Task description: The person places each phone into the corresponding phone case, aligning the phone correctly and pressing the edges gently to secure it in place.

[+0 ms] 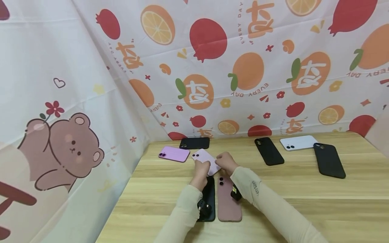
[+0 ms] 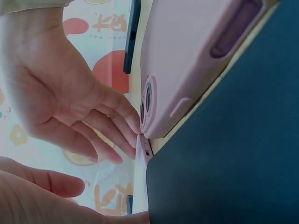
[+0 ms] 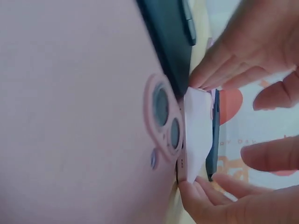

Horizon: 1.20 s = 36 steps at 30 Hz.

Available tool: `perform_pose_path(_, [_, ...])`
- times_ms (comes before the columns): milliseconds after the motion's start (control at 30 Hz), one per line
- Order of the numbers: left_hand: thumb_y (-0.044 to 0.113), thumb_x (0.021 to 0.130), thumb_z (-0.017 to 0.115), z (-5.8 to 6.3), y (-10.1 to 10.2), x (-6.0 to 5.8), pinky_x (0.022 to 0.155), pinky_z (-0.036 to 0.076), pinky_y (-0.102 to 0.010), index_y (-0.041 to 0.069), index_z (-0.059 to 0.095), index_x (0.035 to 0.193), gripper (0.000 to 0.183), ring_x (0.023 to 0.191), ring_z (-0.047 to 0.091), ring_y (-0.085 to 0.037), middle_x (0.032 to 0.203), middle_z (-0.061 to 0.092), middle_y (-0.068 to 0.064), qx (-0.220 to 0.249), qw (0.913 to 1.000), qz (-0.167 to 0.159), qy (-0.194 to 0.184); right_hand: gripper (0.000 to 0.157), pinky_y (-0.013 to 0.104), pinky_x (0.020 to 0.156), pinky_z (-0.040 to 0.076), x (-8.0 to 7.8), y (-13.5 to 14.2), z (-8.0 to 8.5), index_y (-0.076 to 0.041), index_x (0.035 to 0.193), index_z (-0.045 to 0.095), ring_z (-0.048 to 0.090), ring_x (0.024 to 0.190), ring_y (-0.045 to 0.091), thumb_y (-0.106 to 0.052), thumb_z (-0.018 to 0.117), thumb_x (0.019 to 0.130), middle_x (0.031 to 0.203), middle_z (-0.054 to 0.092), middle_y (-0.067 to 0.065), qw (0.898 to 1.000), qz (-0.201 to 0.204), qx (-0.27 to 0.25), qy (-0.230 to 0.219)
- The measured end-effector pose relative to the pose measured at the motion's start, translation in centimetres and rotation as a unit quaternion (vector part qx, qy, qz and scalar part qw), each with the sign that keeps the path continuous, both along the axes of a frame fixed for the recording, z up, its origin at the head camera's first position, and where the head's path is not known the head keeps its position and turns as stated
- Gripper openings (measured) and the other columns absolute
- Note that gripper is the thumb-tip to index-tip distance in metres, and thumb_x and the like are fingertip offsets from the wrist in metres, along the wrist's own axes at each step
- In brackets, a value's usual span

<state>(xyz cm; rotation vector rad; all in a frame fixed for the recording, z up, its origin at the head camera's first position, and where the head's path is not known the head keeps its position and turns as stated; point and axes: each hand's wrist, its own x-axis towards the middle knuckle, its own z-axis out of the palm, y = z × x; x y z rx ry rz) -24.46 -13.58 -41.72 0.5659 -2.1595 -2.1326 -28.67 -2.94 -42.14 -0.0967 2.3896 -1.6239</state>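
A pale lilac phone [image 1: 204, 158] lies back up and slanted on the table, its two camera lenses at the far left. My left hand [image 1: 201, 171] touches its near left edge with extended fingers, thumb raised clear of it. At the opposite edge, my right hand [image 1: 226, 162] touches the same phone [image 3: 198, 130] with its fingertips; its thumb [image 3: 273, 154] also stands apart. Below my wrists lie a dark phone [image 1: 210, 202] on the left and a dusty-pink phone [image 1: 229, 206] beside it, both lengthwise and partly covered by the wrist cameras.
Behind the hands lie a purple phone [image 1: 174, 154] and a black phone [image 1: 194, 143]. To the right are a black phone [image 1: 269, 151], a white phone [image 1: 298, 142] and another black phone [image 1: 329, 160]. A fruit-print curtain [image 1: 218, 67] hangs behind the wooden table [image 1: 146, 189].
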Motion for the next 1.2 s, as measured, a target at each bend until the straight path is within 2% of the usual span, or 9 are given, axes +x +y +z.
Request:
perform_pose_path(100, [-0.003,0.076,0.042,-0.1,0.0,0.0,0.115,0.014,-0.044,-0.016,-0.004,0.145,0.084,0.143,0.005,-0.039,0.153,-0.001,-0.033,0.015,0.9997,0.012,0.012,0.03,0.027,0.063,0.042,-0.3,0.1,-0.1,0.015,0.113,0.06,0.046,0.072,0.016,0.002,0.053,0.087,0.101,0.058,0.018,0.999,-0.028,-0.027,-0.03])
perform_pose_path(200, [-0.004,0.075,0.042,-0.1,0.0,-0.1,0.112,0.02,-0.042,-0.016,-0.002,0.145,0.084,0.141,0.012,-0.037,0.153,0.003,-0.033,0.029,0.999,0.021,0.025,0.027,0.023,0.061,0.04,-0.5,0.4,-0.2,0.015,0.11,0.061,0.043,0.071,0.014,0.002,0.055,0.087,0.099,0.058,0.017,0.997,-0.046,-0.041,-0.039])
perform_pose_path(333, [-0.007,0.075,0.042,0.2,0.2,-0.1,0.101,0.03,-0.039,-0.016,0.003,0.146,0.081,0.129,0.027,-0.034,0.153,0.01,-0.031,0.052,0.9975,0.029,0.038,0.034,0.026,0.067,0.045,-0.7,0.6,-0.1,0.014,0.119,0.059,0.052,0.085,0.018,0.002,0.056,0.087,0.125,0.057,0.025,0.996,-0.057,-0.059,-0.044])
perform_pose_path(500, [-0.007,0.076,0.042,0.6,0.2,-0.1,0.092,0.038,-0.04,-0.017,0.013,0.144,0.074,0.113,0.037,-0.033,0.147,0.023,-0.03,0.075,0.9955,0.049,0.032,0.032,0.034,0.084,0.051,-1.0,0.7,-0.4,0.011,0.12,0.06,0.058,0.106,0.026,0.0,0.055,0.09,0.125,0.058,0.026,0.994,-0.057,-0.068,-0.059])
perform_pose_path(667, [-0.008,0.08,0.04,0.6,0.4,0.0,0.091,0.042,-0.039,-0.019,0.036,0.133,0.055,0.108,0.047,-0.032,0.133,0.042,-0.03,0.072,0.9954,0.053,0.035,0.031,0.036,0.09,0.048,-1.3,1.0,-1.3,0.009,0.12,0.062,0.057,0.106,0.025,0.007,0.053,0.09,0.125,0.058,0.025,0.992,-0.055,-0.089,-0.07])
perform_pose_path(767, [-0.007,0.081,0.039,0.6,0.3,0.0,0.092,0.042,-0.036,-0.021,0.034,0.133,0.055,0.113,0.046,-0.034,0.135,0.041,-0.031,0.073,0.9954,0.052,0.034,0.033,0.039,0.094,0.047,-1.3,1.1,-1.5,0.01,0.122,0.06,0.057,0.108,0.026,0.008,0.054,0.09,0.125,0.057,0.026,0.991,-0.048,-0.101,-0.074])
perform_pose_path(933, [-0.006,0.082,0.042,0.5,0.1,0.1,0.077,0.043,-0.031,-0.02,0.026,0.138,0.06,0.094,0.048,-0.029,0.134,0.039,-0.031,0.066,0.9951,0.068,0.03,0.036,0.037,0.09,0.051,-1.3,1.5,-1.6,0.012,0.127,0.054,0.06,0.096,0.02,0.005,0.056,0.092,0.124,0.057,0.027,0.984,-0.034,-0.143,-0.096])
perform_pose_path(1067, [-0.007,0.085,0.041,0.7,0.1,0.3,0.093,0.043,-0.033,-0.018,0.015,0.143,0.065,0.111,0.048,-0.033,0.141,0.033,-0.034,0.079,0.9944,0.059,0.038,0.037,0.025,0.073,0.054,-1.2,2.0,-1.9,0.012,0.129,0.053,0.06,0.082,0.014,0.005,0.056,0.092,0.119,0.059,0.027,0.972,-0.038,-0.205,-0.104])
perform_pose_path(1200, [-0.008,0.088,0.041,1.0,0.4,0.7,0.11,0.03,-0.044,-0.016,0.015,0.144,0.062,0.134,0.032,-0.04,0.143,0.03,-0.036,0.091,0.9928,0.054,0.055,0.039,0.019,0.065,0.051,-0.8,2.5,-2.0,0.012,0.13,0.051,0.06,0.081,0.012,0.006,0.055,0.092,0.123,0.057,0.029,0.964,-0.046,-0.244,-0.1])
